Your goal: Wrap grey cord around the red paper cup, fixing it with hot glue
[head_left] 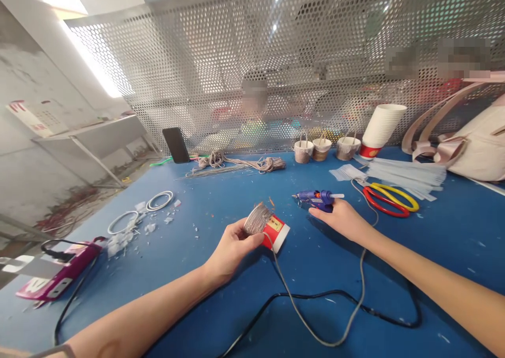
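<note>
A red and white paper cup (pixel 279 233), partly wound with grey cord (pixel 258 219), lies tilted in my left hand (pixel 232 247), whose fingers and thumb close round it. The cord's loose length hangs from the cup, loops over the table and runs up to the right. My right hand (pixel 342 218) is wrapped round a blue glue gun (pixel 315 199); its nozzle points left, and a glue stick shows at its back. A gap separates the nozzle from the cup.
Behind stand three cord-wrapped cups (pixel 303 152), stacked paper cups (pixel 382 129), cord bundles (pixel 272 164) and a phone (pixel 175 145). At right are glue sticks (pixel 410 174) and red-handled scissors (pixel 384 203). A magenta power strip (pixel 59 274) sits left; a black cable (pixel 315 296) crosses the front.
</note>
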The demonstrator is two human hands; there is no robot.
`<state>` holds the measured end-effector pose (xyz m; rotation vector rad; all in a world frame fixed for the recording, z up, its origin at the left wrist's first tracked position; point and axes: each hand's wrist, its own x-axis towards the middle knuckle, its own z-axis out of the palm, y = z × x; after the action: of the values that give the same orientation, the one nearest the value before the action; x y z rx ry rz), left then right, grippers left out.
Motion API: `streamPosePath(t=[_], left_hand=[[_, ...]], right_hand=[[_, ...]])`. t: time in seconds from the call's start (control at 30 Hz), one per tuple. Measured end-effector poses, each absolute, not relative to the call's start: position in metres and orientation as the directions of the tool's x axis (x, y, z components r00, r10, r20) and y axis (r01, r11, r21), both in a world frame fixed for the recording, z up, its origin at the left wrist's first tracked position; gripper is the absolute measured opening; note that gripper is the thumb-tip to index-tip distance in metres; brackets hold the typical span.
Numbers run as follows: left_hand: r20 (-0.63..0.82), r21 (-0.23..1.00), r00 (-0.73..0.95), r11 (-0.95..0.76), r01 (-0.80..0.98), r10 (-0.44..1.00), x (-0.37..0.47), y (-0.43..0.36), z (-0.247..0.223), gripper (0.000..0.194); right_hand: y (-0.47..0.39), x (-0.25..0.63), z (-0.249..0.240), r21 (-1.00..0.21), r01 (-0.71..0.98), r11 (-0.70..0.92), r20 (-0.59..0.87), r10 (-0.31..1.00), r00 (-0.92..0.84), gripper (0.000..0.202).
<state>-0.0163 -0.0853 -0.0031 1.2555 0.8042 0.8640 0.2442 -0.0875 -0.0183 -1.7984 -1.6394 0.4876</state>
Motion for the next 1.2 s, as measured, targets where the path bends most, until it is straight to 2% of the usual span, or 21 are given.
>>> streamPosePath(t=[0.17, 0.33, 0.53, 0.63, 0.77, 1.0, 1.1, 1.2], left_hand=[[-0.028, 0.982, 0.477, 0.114, -0.151, 0.878, -0.017, -0.084, -0.005, 0.025], [0.025, 0.994, 0.425, 0.023, -0.108, 0.905, -0.017, -0.082, -0.007, 0.028], [0.174, 0.972, 0.409, -0.224, 0.077, 0.896, -0.017, -0.084, -0.005, 0.026], [0.213, 0.942, 0.403, -0.297, 0.159, 0.89, -0.017, -0.085, -0.005, 0.021], [0.243, 0.915, 0.407, -0.348, 0.206, 0.88, -0.016, -0.086, -0.005, 0.018], [0.27, 0.883, 0.407, -0.393, 0.256, 0.872, -0.016, -0.086, -0.005, 0.014], [0.291, 0.867, 0.406, -0.418, 0.271, 0.866, -0.015, -0.086, -0.005, 0.01], [0.322, 0.844, 0.411, -0.455, 0.283, 0.853, -0.014, -0.087, -0.003, 0.007]], right_hand=[[-0.086, 0.241, -0.017, -0.709, 0.705, 0.0, 0.16, 0.974, 0.161, 0.027], [-0.127, 0.225, 0.011, -0.769, 0.612, 0.184, 0.297, 0.951, 0.087, 0.018], [-0.173, 0.2, 0.03, -0.657, 0.63, 0.415, 0.368, 0.905, -0.213, 0.013], [-0.174, 0.194, 0.025, -0.613, 0.62, 0.49, 0.407, 0.868, -0.283, 0.014], [-0.17, 0.193, 0.019, -0.62, 0.606, 0.498, 0.439, 0.861, -0.259, 0.015], [-0.172, 0.194, 0.019, -0.578, 0.64, 0.505, 0.383, 0.861, -0.334, 0.01], [-0.172, 0.195, 0.016, -0.561, 0.661, 0.498, 0.4, 0.862, -0.311, 0.011], [-0.172, 0.196, 0.01, -0.512, 0.654, 0.556, 0.453, 0.822, -0.344, 0.006]])
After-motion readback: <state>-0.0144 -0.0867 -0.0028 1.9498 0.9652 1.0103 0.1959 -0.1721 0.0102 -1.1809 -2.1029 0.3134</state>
